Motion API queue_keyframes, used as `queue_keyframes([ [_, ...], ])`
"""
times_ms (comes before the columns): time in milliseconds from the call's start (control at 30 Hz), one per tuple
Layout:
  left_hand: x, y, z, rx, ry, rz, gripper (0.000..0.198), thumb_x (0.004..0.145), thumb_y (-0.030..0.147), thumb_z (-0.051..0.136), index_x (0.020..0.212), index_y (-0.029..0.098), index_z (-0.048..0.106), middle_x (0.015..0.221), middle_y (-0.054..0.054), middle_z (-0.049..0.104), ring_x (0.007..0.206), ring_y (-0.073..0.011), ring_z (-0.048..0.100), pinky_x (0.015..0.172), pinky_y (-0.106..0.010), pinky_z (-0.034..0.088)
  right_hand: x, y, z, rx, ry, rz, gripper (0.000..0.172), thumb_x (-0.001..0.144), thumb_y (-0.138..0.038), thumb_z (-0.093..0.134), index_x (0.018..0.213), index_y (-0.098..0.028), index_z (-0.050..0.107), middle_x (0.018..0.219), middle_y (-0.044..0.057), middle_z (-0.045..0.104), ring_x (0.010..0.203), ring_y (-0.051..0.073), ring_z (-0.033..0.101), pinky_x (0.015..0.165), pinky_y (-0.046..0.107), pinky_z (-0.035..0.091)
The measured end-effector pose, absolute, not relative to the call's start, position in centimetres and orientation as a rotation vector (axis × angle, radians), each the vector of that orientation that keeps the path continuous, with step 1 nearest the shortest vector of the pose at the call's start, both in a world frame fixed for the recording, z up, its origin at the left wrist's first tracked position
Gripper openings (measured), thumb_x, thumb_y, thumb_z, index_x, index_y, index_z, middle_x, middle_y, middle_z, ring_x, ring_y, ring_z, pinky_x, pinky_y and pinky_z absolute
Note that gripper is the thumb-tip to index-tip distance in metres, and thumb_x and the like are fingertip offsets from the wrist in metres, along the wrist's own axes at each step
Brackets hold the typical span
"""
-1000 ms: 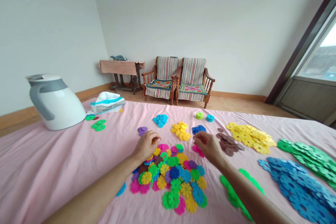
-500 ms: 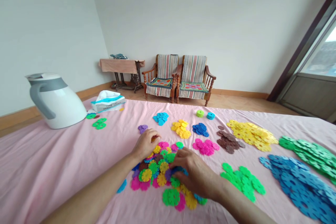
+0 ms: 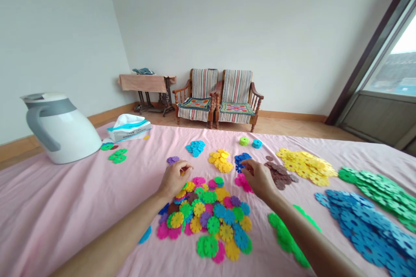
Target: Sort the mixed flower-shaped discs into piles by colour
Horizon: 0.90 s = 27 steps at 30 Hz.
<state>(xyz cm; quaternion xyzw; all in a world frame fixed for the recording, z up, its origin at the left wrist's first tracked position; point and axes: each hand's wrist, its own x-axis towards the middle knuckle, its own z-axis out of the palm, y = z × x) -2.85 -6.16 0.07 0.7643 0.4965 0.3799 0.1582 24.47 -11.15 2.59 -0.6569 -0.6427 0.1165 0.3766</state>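
Observation:
A mixed pile of coloured snowflake discs (image 3: 208,220) lies on the pink cloth (image 3: 65,207) in front of me. My left hand (image 3: 173,178) rests at the pile's far left edge, fingers curled and pinched on something I cannot make out. My right hand (image 3: 260,177) reaches over the small pink disc pile (image 3: 242,181), fingertips pinched at the dark blue disc pile (image 3: 241,159). Small sorted piles lie beyond: purple (image 3: 173,160), light blue (image 3: 195,148), yellow (image 3: 221,160).
A white kettle (image 3: 60,127) and a tissue pack (image 3: 129,126) stand at the left. Brown (image 3: 279,173), large yellow (image 3: 305,165), green (image 3: 377,186) and blue (image 3: 364,220) disc heaps lie to the right. Bright green discs (image 3: 284,233) sit under my right forearm. Two chairs (image 3: 217,99) stand behind.
My right hand was down in the mixed pile half a second ago; it has lifted and moved away to the dark blue pile. My left hand has barely moved.

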Motion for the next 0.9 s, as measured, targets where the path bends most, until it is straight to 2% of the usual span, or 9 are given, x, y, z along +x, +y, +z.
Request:
queue_keyframes([
  [200, -2.6, -6.1, 0.1, 2.196, 1.440, 1.092, 0.019, 0.077, 0.025, 0.049, 0.077, 0.017, 0.066, 0.077, -0.003, 0.068, 0.070, -0.0154, 0.061, 0.065, -0.025, 0.046, 26.9, -9.8, 1.6, -1.758, -1.415, 0.280, 0.027, 0.079, -0.021, 0.043, 0.099, -0.013, 0.060, 0.081, 0.008, 0.070, 0.058, 0.015, 0.065, 0.059, 0.025, 0.047],
  [333, -3.0, -6.4, 0.7, 2.221, 1.436, 1.095, 0.021, 0.078, 0.026, 0.048, 0.081, 0.017, 0.066, 0.082, -0.004, 0.068, 0.073, -0.0157, 0.061, 0.065, -0.024, 0.047, 26.4, -10.4, 1.6, -1.698, -1.451, 0.254, 0.023, 0.080, -0.022, 0.042, 0.094, -0.016, 0.061, 0.080, 0.005, 0.071, 0.061, 0.015, 0.066, 0.061, 0.024, 0.047],
  [400, -3.9, -7.3, 1.6, 2.287, 1.377, 0.985, 0.022, 0.080, 0.029, 0.049, 0.089, 0.018, 0.066, 0.090, -0.004, 0.067, 0.081, -0.0167, 0.061, 0.069, -0.025, 0.048, 25.8, -10.9, 1.6, -1.654, -1.504, 0.233, 0.021, 0.081, -0.023, 0.043, 0.090, -0.018, 0.061, 0.078, 0.004, 0.071, 0.065, 0.017, 0.066, 0.062, 0.025, 0.046],
  [500, -6.2, -9.8, 3.6, 2.438, 1.241, 0.681, 0.030, 0.083, 0.035, 0.051, 0.109, 0.023, 0.060, 0.112, -0.005, 0.060, 0.103, -0.0191, 0.055, 0.084, -0.027, 0.046, 24.5, -11.6, 1.6, -1.582, -1.601, 0.216, 0.022, 0.082, -0.022, 0.042, 0.088, -0.019, 0.062, 0.078, 0.004, 0.070, 0.071, 0.018, 0.065, 0.065, 0.026, 0.044],
  [567, -8.2, -11.8, 4.9, 2.514, 1.193, 0.474, 0.036, 0.082, 0.037, 0.054, 0.116, 0.026, 0.056, 0.115, -0.004, 0.056, 0.107, -0.0199, 0.052, 0.092, -0.029, 0.042, 23.6, -12.0, 1.6, -1.532, -1.665, 0.222, 0.022, 0.083, -0.020, 0.042, 0.090, -0.018, 0.062, 0.081, 0.005, 0.069, 0.073, 0.018, 0.064, 0.067, 0.027, 0.043],
  [700, -11.8, -15.2, 5.7, 2.465, 1.285, 0.211, 0.043, 0.079, 0.035, 0.058, 0.121, 0.028, 0.053, 0.108, -0.004, 0.055, 0.100, -0.0202, 0.054, 0.088, -0.027, 0.044, 21.7, -12.9, 1.7, -1.446, -1.783, 0.256, 0.019, 0.083, -0.017, 0.044, 0.089, -0.017, 0.062, 0.082, 0.005, 0.068, 0.074, 0.017, 0.062, 0.067, 0.025, 0.042],
  [800, -12.6, -16.6, 4.9, 2.353, 1.422, 0.229, 0.041, 0.081, 0.033, 0.054, 0.121, 0.026, 0.053, 0.105, -0.004, 0.053, 0.098, -0.0200, 0.055, 0.086, -0.027, 0.044, 20.3, -14.1, 2.2, -1.391, -1.883, 0.295, 0.018, 0.084, -0.016, 0.045, 0.087, -0.018, 0.062, 0.080, 0.004, 0.067, 0.070, 0.015, 0.061, 0.064, 0.023, 0.041],
  [900, -11.3, -16.9, 4.3, 2.242, 1.486, 0.284, 0.036, 0.081, 0.030, 0.049, 0.117, 0.022, 0.054, 0.098, -0.005, 0.052, 0.083, -0.0174, 0.057, 0.074, -0.025, 0.047, 19.0, -15.5, 2.7, -1.313, -1.990, 0.336, 0.020, 0.087, -0.017, 0.042, 0.091, -0.018, 0.062, 0.082, 0.004, 0.066, 0.074, 0.014, 0.061, 0.066, 0.021, 0.040],
])
